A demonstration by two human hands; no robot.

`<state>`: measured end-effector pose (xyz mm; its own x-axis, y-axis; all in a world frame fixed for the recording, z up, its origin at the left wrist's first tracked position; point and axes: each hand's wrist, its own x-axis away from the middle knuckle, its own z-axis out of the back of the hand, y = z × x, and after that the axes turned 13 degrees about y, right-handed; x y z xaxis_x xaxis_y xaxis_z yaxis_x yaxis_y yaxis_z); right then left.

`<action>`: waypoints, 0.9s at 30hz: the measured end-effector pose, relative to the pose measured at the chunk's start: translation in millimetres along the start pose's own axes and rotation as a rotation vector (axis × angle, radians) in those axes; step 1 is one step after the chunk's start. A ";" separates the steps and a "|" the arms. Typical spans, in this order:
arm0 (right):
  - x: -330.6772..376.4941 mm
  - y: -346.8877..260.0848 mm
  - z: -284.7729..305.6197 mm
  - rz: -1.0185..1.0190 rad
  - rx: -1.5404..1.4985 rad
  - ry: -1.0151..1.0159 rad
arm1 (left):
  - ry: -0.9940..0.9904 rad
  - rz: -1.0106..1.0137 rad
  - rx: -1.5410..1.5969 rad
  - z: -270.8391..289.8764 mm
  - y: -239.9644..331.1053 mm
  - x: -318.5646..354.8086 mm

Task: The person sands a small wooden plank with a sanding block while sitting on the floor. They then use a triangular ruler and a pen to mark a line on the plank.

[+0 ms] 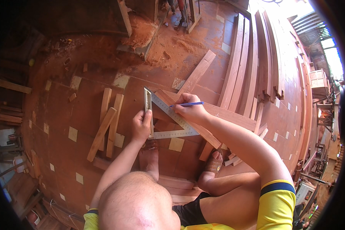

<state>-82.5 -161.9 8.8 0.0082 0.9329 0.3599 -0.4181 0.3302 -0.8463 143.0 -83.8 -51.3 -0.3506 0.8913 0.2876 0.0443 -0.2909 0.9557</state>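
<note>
My left hand grips the thick pale stock of a metal triangle square, thumb along the stock. The square's graduated diagonal edge lies over a reddish wooden board slanting down to the right. In my right hand is a blue pen, pinched between the fingers. Its tip is at the diagonal edge, on or very near the wood; contact is too small to tell. A second board crosses close by under my right wrist. My fingers partly cover the upper end of the slanting board.
Three short wooden pieces lie on the tiled floor to the left. Another board points away beyond the square. Long planks stretch along the right. Sawdust covers the far floor. My sandalled foot is beside the work.
</note>
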 end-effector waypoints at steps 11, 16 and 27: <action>-0.9 5.2 -4.1 0.063 0.013 0.028 | 0.005 0.001 -0.001 -0.5 -1.1 -0.1; -0.7 3.1 -4.6 0.058 0.047 0.049 | 0.013 -0.005 -0.025 1.4 -9.5 -2.5; 3.7 -7.3 3.2 -0.062 -0.113 0.034 | 0.009 0.015 -0.026 0.4 -2.8 -0.6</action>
<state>-82.3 -161.3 17.6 0.0620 0.9139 0.4011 -0.3112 0.3996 -0.8623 143.5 -83.4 -54.1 -0.3584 0.8837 0.3009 0.0256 -0.3128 0.9495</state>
